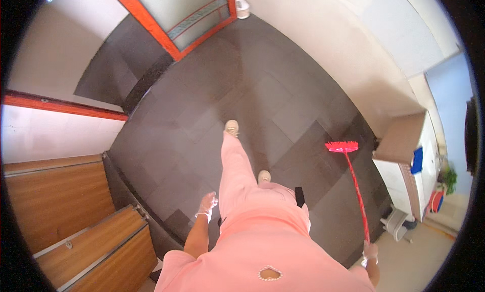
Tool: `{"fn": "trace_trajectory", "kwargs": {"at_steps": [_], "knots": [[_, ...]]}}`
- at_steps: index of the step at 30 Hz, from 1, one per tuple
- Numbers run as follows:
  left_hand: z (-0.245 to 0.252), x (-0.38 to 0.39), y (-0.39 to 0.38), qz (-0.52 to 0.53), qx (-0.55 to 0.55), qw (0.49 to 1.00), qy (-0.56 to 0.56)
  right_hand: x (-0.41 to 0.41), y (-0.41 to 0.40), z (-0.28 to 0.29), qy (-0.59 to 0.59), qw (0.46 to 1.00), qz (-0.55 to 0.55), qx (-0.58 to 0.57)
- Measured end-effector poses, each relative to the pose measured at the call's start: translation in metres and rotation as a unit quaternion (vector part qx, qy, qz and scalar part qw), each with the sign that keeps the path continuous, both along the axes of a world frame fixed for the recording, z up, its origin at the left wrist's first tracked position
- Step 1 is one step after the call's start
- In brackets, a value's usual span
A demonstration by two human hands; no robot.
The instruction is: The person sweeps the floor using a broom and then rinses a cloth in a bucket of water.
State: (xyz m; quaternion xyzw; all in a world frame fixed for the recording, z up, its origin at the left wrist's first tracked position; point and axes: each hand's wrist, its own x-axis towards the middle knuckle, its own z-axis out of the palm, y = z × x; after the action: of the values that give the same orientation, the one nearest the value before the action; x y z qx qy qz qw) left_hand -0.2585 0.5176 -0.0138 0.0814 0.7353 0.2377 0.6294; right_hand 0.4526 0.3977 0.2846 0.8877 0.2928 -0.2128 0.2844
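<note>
My right hand (pixel 370 251), in a clear thin glove, is closed around the end of a red broom handle (pixel 358 189). The handle runs forward from it to a red broom head (pixel 342 146), whose bristles point away from me. The head is by the dark tiled floor at the right; whether the bristles touch it I cannot tell. At my left side hangs my left hand (pixel 207 205), also in a clear glove. Nothing shows in it, and its fingers are loosely bent and a little apart.
Brown wooden panels with metal edges (pixel 68 204) stand at the left. Ahead is a red-framed glass door (pixel 189 19), with a white jug (pixel 242 7) beside it. On the right are a white cabinet (pixel 396 182), a blue cloth (pixel 417 161) and a grey plastic stool (pixel 396 224).
</note>
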Motion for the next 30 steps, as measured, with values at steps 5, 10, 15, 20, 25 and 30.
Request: {"fn": "trace_trajectory", "kwargs": {"at_steps": [5, 10, 15, 20, 25, 30], "knots": [[-0.002, -0.057, 0.022, 0.016, -0.127, 0.99, 0.053, -0.13, 0.077, -0.04, 0.114, 0.972, -0.188, 0.08], [0.026, -0.131, 0.105, 0.007, -0.069, 0.996, 0.049, -0.283, 0.278, -0.126, 0.183, 0.982, 0.032, 0.033], [0.061, -0.18, 0.2, 0.029, -0.016, 0.996, 0.084, -0.457, 0.509, -0.174, 0.308, 0.92, 0.226, 0.083], [0.091, -0.201, 0.252, 0.016, 0.01, 0.997, 0.07, -0.591, 0.662, -0.191, 0.345, 0.868, 0.351, 0.066], [0.084, -0.214, 0.271, -0.061, -0.006, 0.997, 0.054, -0.582, 0.689, -0.211, 0.306, 0.89, 0.329, 0.074], [0.058, -0.219, 0.309, -0.155, -0.105, 0.98, 0.07, -0.408, 0.546, -0.171, 0.214, 0.962, 0.168, 0.021]]}}
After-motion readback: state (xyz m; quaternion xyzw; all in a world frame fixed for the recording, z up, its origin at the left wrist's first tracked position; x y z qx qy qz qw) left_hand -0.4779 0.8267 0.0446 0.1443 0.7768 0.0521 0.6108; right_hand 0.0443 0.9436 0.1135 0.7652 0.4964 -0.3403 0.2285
